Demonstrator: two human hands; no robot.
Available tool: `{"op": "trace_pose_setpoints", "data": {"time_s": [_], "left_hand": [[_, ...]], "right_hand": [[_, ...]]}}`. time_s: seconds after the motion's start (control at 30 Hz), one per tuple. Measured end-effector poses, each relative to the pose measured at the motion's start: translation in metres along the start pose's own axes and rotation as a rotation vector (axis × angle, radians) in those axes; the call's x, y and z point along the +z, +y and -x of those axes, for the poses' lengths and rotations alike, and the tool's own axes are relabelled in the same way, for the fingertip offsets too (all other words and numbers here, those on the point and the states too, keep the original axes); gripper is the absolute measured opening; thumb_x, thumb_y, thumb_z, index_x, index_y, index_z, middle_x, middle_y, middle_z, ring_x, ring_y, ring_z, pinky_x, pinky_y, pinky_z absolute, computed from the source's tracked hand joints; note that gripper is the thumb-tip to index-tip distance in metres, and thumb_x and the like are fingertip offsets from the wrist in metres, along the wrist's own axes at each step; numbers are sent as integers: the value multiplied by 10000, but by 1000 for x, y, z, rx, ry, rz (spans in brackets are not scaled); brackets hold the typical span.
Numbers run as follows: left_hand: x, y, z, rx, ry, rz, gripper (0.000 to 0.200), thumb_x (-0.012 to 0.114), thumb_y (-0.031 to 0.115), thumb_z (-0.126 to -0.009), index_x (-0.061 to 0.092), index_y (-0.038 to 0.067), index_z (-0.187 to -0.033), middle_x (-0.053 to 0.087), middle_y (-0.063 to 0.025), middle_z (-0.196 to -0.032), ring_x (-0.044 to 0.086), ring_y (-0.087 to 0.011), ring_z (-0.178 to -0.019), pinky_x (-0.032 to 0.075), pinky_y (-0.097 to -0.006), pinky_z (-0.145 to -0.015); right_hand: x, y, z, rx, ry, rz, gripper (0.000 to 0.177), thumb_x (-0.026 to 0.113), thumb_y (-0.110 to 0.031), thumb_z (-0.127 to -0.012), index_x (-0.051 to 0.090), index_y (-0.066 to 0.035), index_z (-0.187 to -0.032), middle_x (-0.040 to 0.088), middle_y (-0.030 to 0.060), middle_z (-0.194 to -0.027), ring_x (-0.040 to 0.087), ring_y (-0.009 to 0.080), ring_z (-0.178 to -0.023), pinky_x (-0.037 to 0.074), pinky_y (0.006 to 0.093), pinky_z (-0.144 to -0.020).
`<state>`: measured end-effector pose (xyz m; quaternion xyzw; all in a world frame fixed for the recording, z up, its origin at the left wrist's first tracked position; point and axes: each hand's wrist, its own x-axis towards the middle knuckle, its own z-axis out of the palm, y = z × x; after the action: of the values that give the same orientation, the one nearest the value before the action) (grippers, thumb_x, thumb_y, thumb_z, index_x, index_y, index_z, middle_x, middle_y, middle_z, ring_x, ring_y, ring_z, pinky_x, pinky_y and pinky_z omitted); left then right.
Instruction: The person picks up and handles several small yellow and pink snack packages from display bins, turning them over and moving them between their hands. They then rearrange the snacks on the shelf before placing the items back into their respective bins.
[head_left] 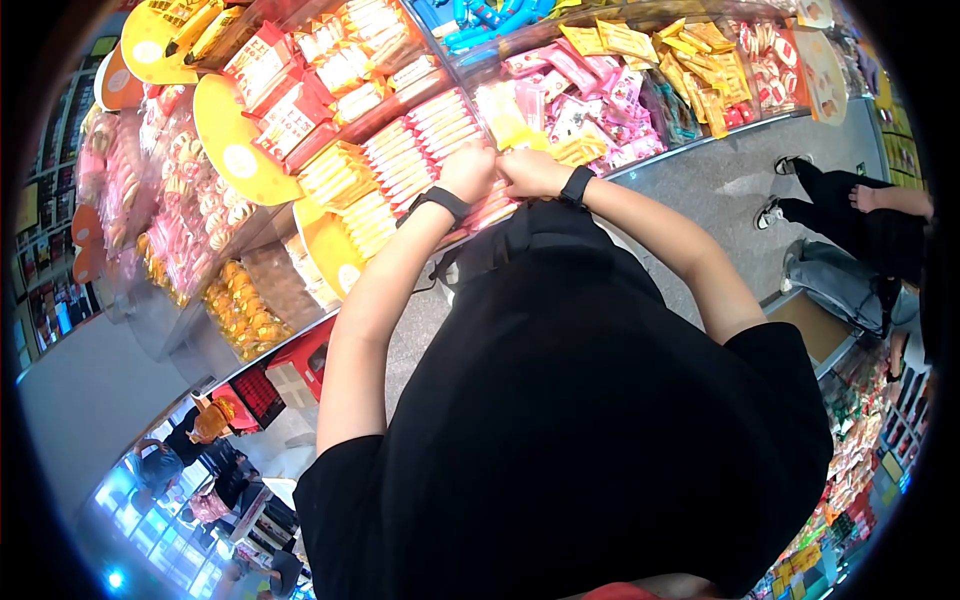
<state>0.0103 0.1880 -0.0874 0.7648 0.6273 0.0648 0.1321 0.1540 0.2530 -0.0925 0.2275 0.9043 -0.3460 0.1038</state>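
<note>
My left hand (470,172) and my right hand (532,173) meet over the front of a snack display, knuckles close together. Both have curled fingers, and whatever they pinch is hidden or too small to make out. Beneath and beside the left one stand rows of red-and-white wrapped snack packets (425,135). Just beyond the right one lie yellow packets (575,150) and a heap of pink packets (600,110). Yellow-wrapped packets (345,180) stand in rows farther left. Dark bands circle both wrists.
Red snack bags (285,90) and rounded yellow sign boards (235,140) line the left. Clear dividers separate the bins. Bags of twisted sweets (190,170) fill the far left. A person in dark trousers (840,210) stands in the aisle at right; a red crate (310,355) sits below the display.
</note>
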Motion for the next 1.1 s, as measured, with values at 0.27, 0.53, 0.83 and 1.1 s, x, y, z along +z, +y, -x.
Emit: {"op": "trace_pose_setpoints", "data": {"time_s": [0.27, 0.53, 0.83, 1.1], "left_hand": [[17, -4, 5, 54, -37, -136, 245, 588, 160, -698, 532, -12, -864, 534, -167, -907, 570, -285, -822, 496, -380, -672], [13, -17, 13, 279, 35, -333, 211, 469, 217, -813, 555, 61, -926, 507, -71, -902, 520, -206, -863, 402, -339, -705], [9, -10, 7, 232, 28, -383, 274, 569, 288, -738, 558, 57, -885, 505, -72, -853, 514, -220, -837, 414, -378, -740], [2, -10, 13, 47, 65, -100, 357, 673, 258, -657, 519, 29, -885, 525, -151, -901, 562, -325, -763, 485, -403, -651]], "right_hand": [[3, 7, 4, -74, 50, -74, 191, 634, -151, -645, 561, -49, -790, 598, 124, -723, 589, 299, -725, 453, 400, -618], [-2, 9, 10, -145, 33, -149, 179, 627, -152, -678, 550, -47, -800, 590, 109, -694, 587, 274, -667, 450, 371, -590], [-1, 5, 14, -109, 37, -225, 141, 594, -128, -643, 557, -49, -754, 578, 152, -690, 570, 322, -671, 440, 406, -608], [3, 4, 12, -118, 109, -69, 185, 622, -188, -700, 528, -65, -800, 572, 111, -673, 578, 295, -675, 440, 401, -600]]}}
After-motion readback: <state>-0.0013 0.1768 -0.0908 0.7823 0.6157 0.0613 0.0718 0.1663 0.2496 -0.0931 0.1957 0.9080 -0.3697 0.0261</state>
